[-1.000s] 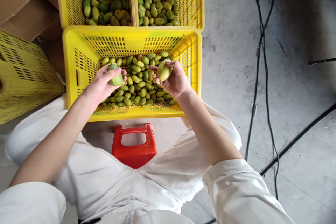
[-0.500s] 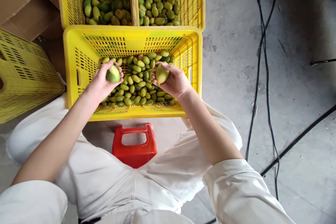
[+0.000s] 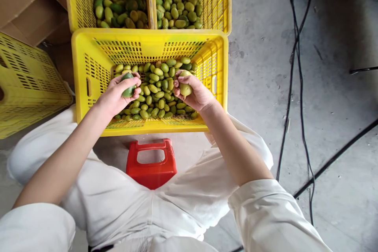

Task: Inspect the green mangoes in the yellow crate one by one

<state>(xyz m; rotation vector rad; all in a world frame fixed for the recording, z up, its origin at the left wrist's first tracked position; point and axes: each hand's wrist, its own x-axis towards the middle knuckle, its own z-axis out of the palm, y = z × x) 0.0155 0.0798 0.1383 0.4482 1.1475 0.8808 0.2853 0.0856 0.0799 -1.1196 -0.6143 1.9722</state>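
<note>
Over the near yellow crate (image 3: 150, 126), my left hand (image 3: 118, 93) is closed around a dark green oval fruit (image 3: 128, 93), its thumb lying across the skin. Opposite it, my right hand (image 3: 198, 93) grips a paler yellow-green fruit (image 3: 185, 90) with a small pointed end facing me. Thumb and fingers partly cover both fruits. Beneath the hands, many smaller green oval fruits (image 3: 153, 88) lie loose on the crate's floor.
Behind stands another yellow crate (image 3: 218, 0), split by a divider (image 3: 151, 0), with green fruits on both sides. A yellow crate (image 3: 26, 86) and cardboard (image 3: 20, 0) are at left. A red stool (image 3: 151, 175) sits between my knees. Black cables (image 3: 298, 63) cross the floor at right.
The fruit in my left hand has turned from a yellow-green side to a dark green one. My right hand has rotated its fruit too, and both thumbs have shifted across the skins.
</note>
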